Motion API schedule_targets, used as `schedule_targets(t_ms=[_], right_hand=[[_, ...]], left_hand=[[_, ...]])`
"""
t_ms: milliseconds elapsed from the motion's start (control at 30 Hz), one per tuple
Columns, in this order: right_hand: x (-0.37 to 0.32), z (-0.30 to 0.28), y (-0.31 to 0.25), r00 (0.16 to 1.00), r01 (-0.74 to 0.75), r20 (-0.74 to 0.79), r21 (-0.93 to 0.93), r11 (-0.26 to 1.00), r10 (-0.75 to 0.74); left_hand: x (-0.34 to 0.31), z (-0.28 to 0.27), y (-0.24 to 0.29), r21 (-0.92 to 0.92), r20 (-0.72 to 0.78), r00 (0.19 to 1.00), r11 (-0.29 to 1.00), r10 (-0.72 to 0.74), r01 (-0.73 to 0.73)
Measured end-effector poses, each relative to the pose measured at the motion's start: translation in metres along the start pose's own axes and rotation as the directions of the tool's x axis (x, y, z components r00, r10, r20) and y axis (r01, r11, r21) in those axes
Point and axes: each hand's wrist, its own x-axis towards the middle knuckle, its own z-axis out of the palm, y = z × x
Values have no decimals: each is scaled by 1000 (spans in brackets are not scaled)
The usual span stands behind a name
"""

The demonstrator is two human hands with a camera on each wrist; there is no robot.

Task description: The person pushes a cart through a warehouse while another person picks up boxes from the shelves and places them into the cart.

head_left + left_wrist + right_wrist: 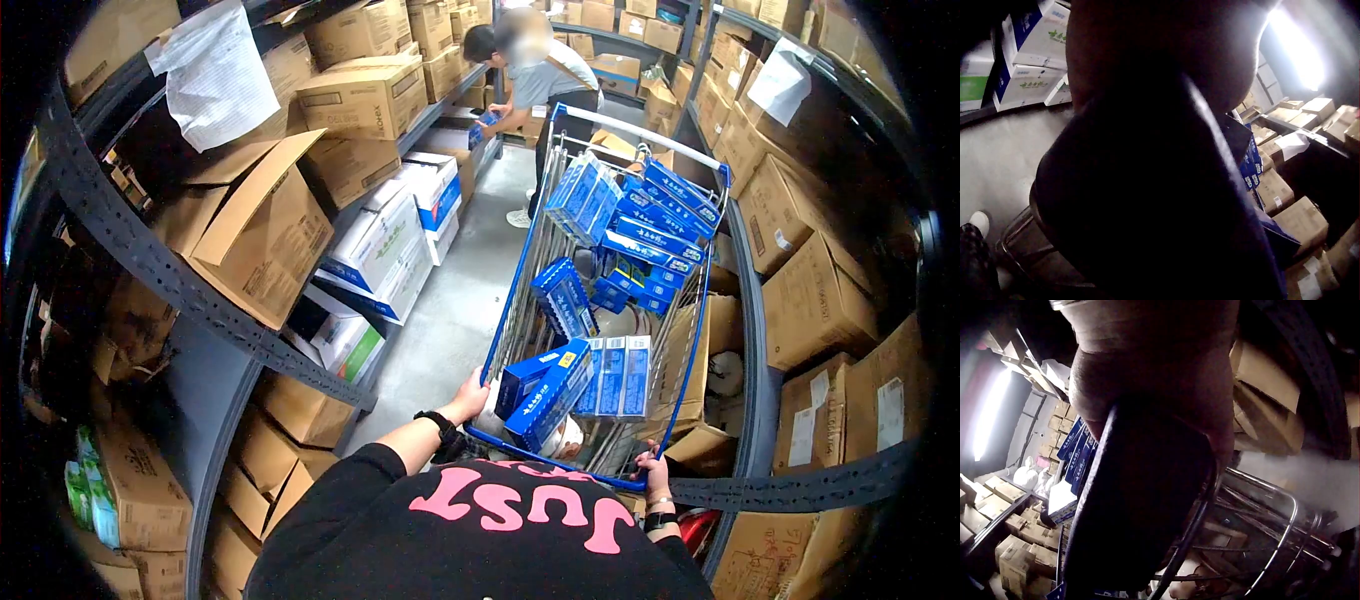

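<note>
A wire shopping cart point(642, 136) with a blue rim stands in the aisle, loaded with blue boxes point(655, 225). My left hand point(470, 396) grips the rim at its near left corner. At the near right corner, my right hand point(652, 472) has its fingers curled over the rim. Closest to my left hand, a long blue box point(549, 397) leans inside the cart beside three upright blue-and-white boxes point(613, 376). In both wrist views the hands are dark, and a broad dark shape in front hides most of the fingers.
Metal shelves with brown cartons point(815, 300) line both sides. Ahead on the left, another person point(545, 75) bends over a low shelf with a blue box in hand. White cartons point(378, 245) jut into the aisle, and an open carton point(255, 235) overhangs the left shelf.
</note>
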Motion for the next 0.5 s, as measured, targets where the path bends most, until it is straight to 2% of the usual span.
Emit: schedule_targets(t_ms=[67, 167, 267, 467, 500], right_hand=[[-1, 2, -1, 1000, 0, -4, 4, 1000, 0], [-4, 5, -3, 1000, -10, -2, 12, 1000, 10], [-4, 4, -4, 1000, -25, 8, 10, 1000, 25], [-5, 5, -7, 999, -47, 8, 10, 999, 47], [-5, 5, -8, 999, -45, 8, 12, 999, 45]], left_hand=[[1, 1, -3, -2, -16, 999, 999, 47, -47], [0, -1, -2, -38, 10, 1000, 999, -17, 17], [1, 0, -5, 14, -55, 997, 998, 55, -55], [5, 5, -14, -43, -55, 995, 995, 88, -91], [3, 2, -9, -37, -32, 998, 998, 48, -49]])
